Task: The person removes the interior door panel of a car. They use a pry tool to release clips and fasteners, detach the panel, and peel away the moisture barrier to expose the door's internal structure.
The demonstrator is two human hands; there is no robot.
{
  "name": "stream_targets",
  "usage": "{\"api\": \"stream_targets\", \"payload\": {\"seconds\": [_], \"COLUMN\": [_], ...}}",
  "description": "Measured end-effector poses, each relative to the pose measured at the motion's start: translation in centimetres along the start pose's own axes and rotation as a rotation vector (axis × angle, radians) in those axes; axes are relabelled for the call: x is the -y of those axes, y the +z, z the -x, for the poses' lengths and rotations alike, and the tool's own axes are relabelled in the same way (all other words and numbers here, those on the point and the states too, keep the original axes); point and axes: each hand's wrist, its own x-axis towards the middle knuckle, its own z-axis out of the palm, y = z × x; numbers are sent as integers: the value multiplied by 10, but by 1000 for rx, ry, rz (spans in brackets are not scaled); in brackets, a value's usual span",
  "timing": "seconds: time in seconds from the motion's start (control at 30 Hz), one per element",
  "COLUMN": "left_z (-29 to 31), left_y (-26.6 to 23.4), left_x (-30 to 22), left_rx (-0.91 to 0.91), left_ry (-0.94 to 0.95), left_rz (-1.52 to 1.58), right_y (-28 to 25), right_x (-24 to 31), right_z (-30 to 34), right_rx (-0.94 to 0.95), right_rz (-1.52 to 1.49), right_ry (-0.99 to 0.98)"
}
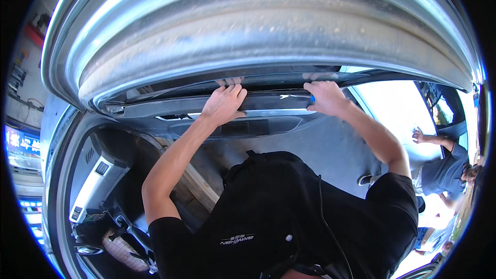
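My left hand (226,104) rests on the dark upper edge of an open car door's inner panel (274,101), fingers reaching toward the window glass (268,82) and thumb apart, lower on the panel. Farther right along the same edge is my right hand (328,98), its fingers curled round a small blue thing (312,99), mostly hidden and too small to name. Between the hands a small pale mark shows on the black trim. Faint reflections of my fingers appear in the glass. Below the edge is a light strip with a dark recess (237,127).
The silver car frame (268,31) arches close above my hands. At lower left are the dashboard (98,181) and a patterned cloth-like item (124,252). Another person (444,170) stands at right, one hand on a white vehicle (398,108). More people are at lower right.
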Motion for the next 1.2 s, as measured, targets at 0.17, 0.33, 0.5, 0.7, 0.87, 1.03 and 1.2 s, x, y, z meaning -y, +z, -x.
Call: {"api": "stream_targets", "payload": {"seconds": [0.17, 0.33, 0.5, 0.7, 0.87, 1.03, 1.2], "left_z": [-16, -15, -12, -1, 5, 10, 17], "left_y": [-18, -31, -26, -19, -18, -16, -6], "left_x": [11, 11, 8, 1, -4, -8, -14], "left_rx": [221, 317, 270, 275, 185, 125, 64], "left_ry": [120, 146, 207, 199, 133, 52, -16], "left_rz": [72, 52, 17, -29, 74, 136, 112], "right_y": [-13, -33, -27, -23, -33, -36, -34], "right_x": [-7, -6, -4, 9, 23, 27, 23], "right_z": [-11, -26, -32, -21, -30, -36, -31], "right_rx": [241, 471, 640, 595, 729, 824, 811], "right_rz": [-142, -216, -298, -238, -305, -241, -285], "right_ry": [-19, -166, -74, -145, -159, -151, -2]}}
